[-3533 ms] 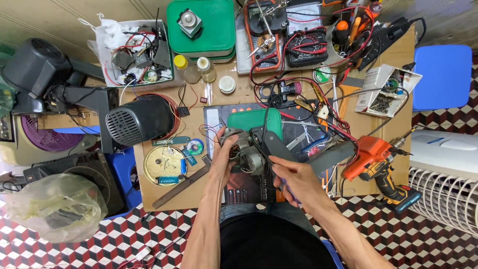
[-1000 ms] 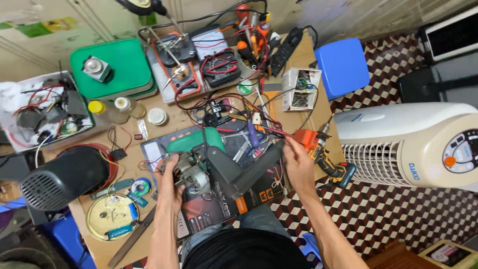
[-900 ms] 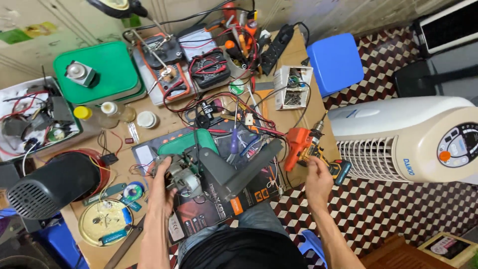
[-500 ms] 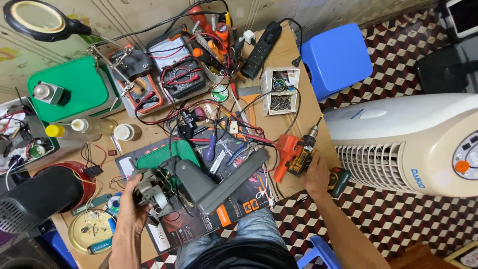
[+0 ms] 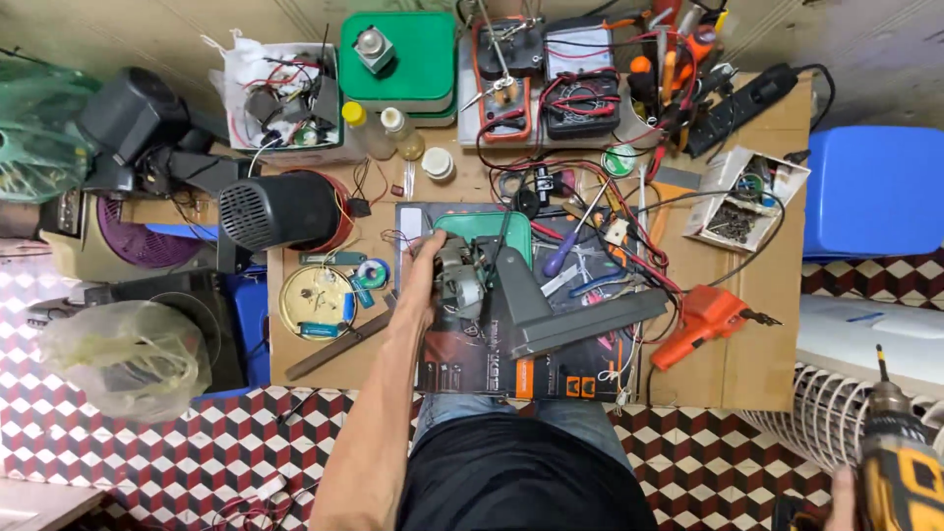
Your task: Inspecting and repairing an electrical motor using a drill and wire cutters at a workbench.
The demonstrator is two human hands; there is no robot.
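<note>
- Your left hand (image 5: 425, 267) is clasped on the small metal motor assembly (image 5: 458, 280), fingers wrapped over its left side, holding it down on the dark printed mat (image 5: 462, 359).
- Just right of that grip, the grey angled bracket (image 5: 551, 313) rises from the motor and runs away toward the orange glue gun (image 5: 704, 320), which lies well off to the right on the cardboard-topped table (image 5: 757, 334).
- Directly above your left fingers sits the green plastic housing (image 5: 482, 228), touching the motor's upper edge.
- To the left of the grip, near your wrist, lies the round yellow tin (image 5: 315, 301), with the black fan motor (image 5: 278, 210) above it.
- Your right hand (image 5: 842, 497) is far from the motor, down at the lower right corner, beside the white tower fan (image 5: 865, 393). It holds the yellow cordless drill (image 5: 900, 462) with the bit pointing up; only the edge of the hand shows, clenched around the drill's body.
</note>
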